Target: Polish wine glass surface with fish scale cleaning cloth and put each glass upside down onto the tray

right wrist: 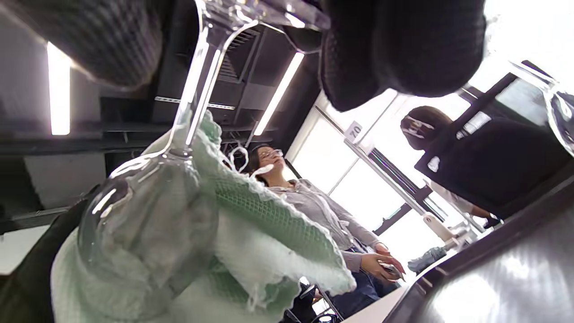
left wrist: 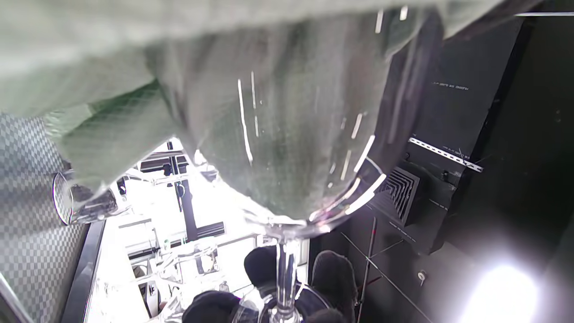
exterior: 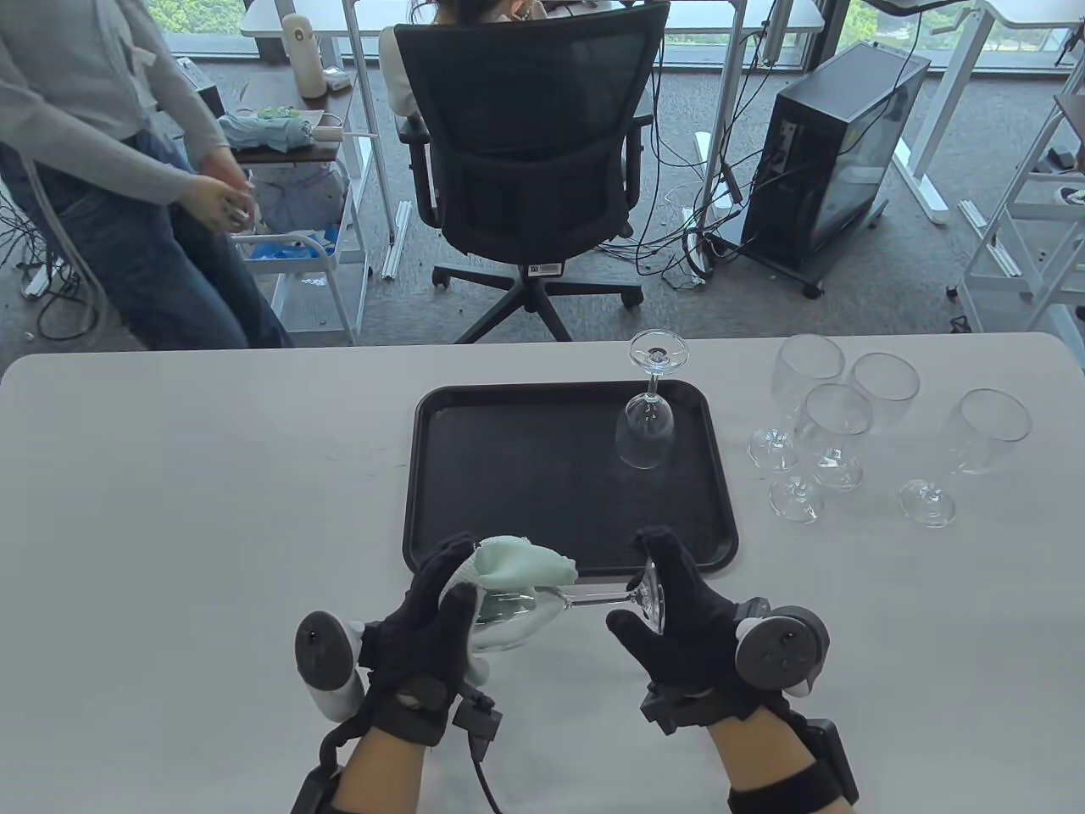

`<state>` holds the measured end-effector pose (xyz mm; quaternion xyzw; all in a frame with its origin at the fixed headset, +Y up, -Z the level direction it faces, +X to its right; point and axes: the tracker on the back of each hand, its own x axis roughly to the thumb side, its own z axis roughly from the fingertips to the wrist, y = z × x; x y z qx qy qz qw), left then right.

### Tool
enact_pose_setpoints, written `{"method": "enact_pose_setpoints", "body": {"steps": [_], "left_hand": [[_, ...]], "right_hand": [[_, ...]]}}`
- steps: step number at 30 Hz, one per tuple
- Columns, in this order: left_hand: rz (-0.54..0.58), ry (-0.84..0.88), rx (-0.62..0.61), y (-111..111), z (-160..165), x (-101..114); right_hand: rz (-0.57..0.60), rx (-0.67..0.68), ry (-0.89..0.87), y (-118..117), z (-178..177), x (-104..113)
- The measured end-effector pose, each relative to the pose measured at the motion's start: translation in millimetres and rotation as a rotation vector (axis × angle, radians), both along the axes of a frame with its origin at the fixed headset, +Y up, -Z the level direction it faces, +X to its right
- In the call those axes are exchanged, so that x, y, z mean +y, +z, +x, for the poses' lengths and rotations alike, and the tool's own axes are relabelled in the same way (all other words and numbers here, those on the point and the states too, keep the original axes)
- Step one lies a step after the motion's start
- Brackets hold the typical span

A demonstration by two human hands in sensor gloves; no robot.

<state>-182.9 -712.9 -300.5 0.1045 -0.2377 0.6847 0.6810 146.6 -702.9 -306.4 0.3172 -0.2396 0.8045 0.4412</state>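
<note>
A wine glass (exterior: 542,604) lies sideways in the air above the table's front, just before the black tray (exterior: 509,475). My left hand (exterior: 441,606) grips its bowl through the pale green cleaning cloth (exterior: 517,566). My right hand (exterior: 657,606) holds the glass's foot (exterior: 651,593) between thumb and fingers. In the left wrist view the cloth (left wrist: 134,67) wraps the bowl (left wrist: 291,148) and the stem (left wrist: 284,278) runs down. The right wrist view shows stem (right wrist: 197,94), bowl (right wrist: 143,233) and cloth (right wrist: 269,233). One glass (exterior: 648,407) stands upside down on the tray's far right.
Several upright wine glasses (exterior: 835,424) stand on the white table (exterior: 169,526) right of the tray. Beyond the table's far edge are an office chair (exterior: 525,170), a person (exterior: 127,186) standing at the left, a trolley and a computer tower (exterior: 835,153).
</note>
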Motion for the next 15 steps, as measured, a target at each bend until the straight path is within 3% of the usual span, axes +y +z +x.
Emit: {"method": "enact_pose_setpoints", "body": {"steps": [4,6,8,12,15], "left_hand": [[0.017,-0.003,0.009,1.3,3.8,0.4],[0.029,0.010,0.022,0.7,2.4,0.9],[0.036,0.040,0.014,-0.4,-2.0,2.4],[0.002,0.101,0.084,-0.8,-11.6,2.2],[-0.009,0.154,0.093,-1.6,-17.6,0.9]], "right_hand": [[-0.124,0.005,-0.152,-1.3,0.3,-1.4],[-0.261,-0.015,-0.203,-2.3,1.8,-3.6],[-0.327,-0.045,-0.264,-4.0,4.2,-2.1],[-0.361,-0.130,-0.258,-12.0,18.5,17.2],[-0.270,-0.294,-0.070,-22.4,22.5,45.0]]}}
